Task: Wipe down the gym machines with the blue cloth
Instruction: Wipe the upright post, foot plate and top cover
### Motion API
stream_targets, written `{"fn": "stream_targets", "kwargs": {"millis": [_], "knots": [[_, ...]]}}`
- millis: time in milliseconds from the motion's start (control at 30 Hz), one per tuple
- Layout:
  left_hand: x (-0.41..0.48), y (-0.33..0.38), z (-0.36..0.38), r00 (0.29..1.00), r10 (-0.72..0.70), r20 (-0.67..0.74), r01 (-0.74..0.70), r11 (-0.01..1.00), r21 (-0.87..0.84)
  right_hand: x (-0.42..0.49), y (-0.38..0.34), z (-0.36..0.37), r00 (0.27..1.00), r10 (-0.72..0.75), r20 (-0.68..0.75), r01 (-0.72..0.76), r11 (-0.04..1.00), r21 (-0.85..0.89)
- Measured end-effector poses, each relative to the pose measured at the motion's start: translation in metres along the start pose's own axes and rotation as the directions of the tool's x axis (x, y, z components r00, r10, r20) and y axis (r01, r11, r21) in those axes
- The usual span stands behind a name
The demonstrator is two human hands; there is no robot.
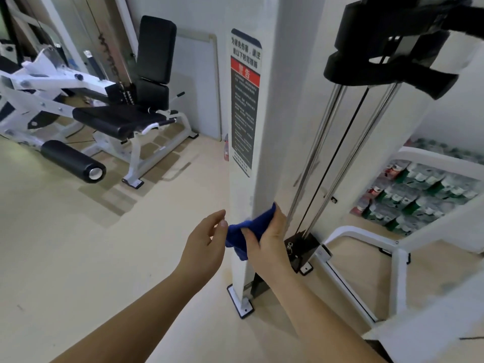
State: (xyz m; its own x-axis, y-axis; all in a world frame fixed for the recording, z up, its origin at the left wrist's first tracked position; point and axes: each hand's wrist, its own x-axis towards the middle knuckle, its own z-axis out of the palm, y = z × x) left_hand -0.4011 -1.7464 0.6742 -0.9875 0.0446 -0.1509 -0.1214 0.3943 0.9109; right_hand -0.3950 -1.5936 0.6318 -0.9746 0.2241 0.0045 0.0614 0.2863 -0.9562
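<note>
While the right hand (269,239) holds the blue cloth (251,226) against the low part of the white column (269,127) of the cable machine, with the thumb on the cloth and the fingers going round the column's edge, the left hand (207,239) is beside it with loose, half-spread fingers and holds nothing. Its thumb is just beside the hanging end of the cloth, and I cannot tell if it touches. The wiping looks to be in progress near the bottom of the column, well under the warning label (245,100). I think some things can go wrong from here. The loose end of the cloth hangs free, so the cloth can slip down to the floor (65,231) if the grip becomes weak. The right fingers are near the guide rods (324,142) and the black cable (337,158), so a wide stroke can push the cloth or a finger between them. A hard rub upward may also catch the edge of the label. As for containers, behind the white frame at the right stand wrapped packs (424,195) holding many small bottles. They are blurred, so I cannot say what is in them.
</note>
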Motion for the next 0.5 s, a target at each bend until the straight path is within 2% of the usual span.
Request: {"fn": "stream_targets", "kwargs": {"millis": [67,133,233,333,400,500], "knots": [[-0.001,0.003,0.001,1.0,0.029,-0.004,-0.029,0.999,0.035,0.004,-0.029,-0.011,0.986,-0.139,-0.088,0.14,0.99,0.007],[0.002,0.005,0.002,0.999,0.034,-0.014,-0.034,0.998,0.047,0.013,-0.06,-0.021,0.936,-0.296,-0.188,0.294,0.955,-0.041],[0.007,0.006,0.002,1.0,0.016,0.001,-0.016,1.0,0.02,0.016,-0.075,-0.022,0.904,-0.369,-0.216,0.342,0.927,-0.153],[0.011,0.004,-0.005,0.998,0.053,0.044,-0.055,0.997,0.045,0.007,-0.046,-0.008,0.949,-0.256,-0.182,0.226,0.959,-0.171],[0.016,-0.003,-0.011,0.995,0.047,0.087,-0.053,0.997,0.064,-0.003,-0.017,0.006,0.984,-0.107,-0.144,0.083,0.983,-0.161],[0.017,-0.012,-0.021,0.987,0.034,0.159,-0.05,0.994,0.096,-0.011,0.012,0.014,0.993,0.07,-0.094,-0.08,0.991,-0.105]]}}
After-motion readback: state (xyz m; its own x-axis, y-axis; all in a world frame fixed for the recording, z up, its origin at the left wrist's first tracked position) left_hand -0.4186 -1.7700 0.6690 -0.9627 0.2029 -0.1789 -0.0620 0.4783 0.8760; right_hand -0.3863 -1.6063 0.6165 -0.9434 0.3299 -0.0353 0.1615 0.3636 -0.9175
